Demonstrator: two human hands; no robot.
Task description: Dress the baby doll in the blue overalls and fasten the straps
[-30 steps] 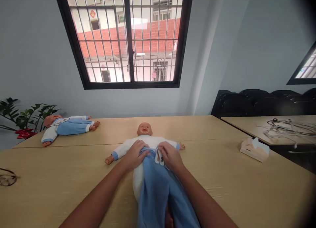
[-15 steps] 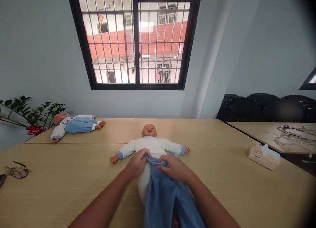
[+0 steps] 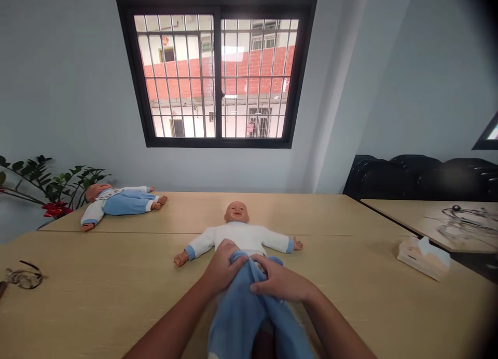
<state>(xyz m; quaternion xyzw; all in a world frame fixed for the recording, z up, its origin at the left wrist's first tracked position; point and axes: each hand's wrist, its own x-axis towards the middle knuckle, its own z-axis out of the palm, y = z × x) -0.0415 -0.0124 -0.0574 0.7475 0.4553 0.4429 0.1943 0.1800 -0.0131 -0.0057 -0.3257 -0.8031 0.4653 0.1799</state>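
Observation:
A baby doll point(image 3: 241, 238) in a white long-sleeved top lies on its back on the table, head away from me and arms spread. Blue cloth trousers point(image 3: 237, 315) cover its lower body and hang toward me. My left hand point(image 3: 224, 265) pinches the top edge of the trousers at the doll's waist. Close beside it, my right hand point(image 3: 278, 278) grips the same edge, thumb on the blue cloth. Something dark shows between the trouser legs at the bottom of the view.
Another doll point(image 3: 126, 201) in blue and white lies at the back left, near a plant point(image 3: 58, 181). Glasses point(image 3: 27, 277) rest at the left. A tissue box point(image 3: 422, 259) stands at the right, with cables point(image 3: 467, 219) on a further table point(image 3: 412, 213).
The trousers' waist edge is bunched higher between my hands, and the cloth has spread leftward over the doll's white leg. The view has tilted up slightly.

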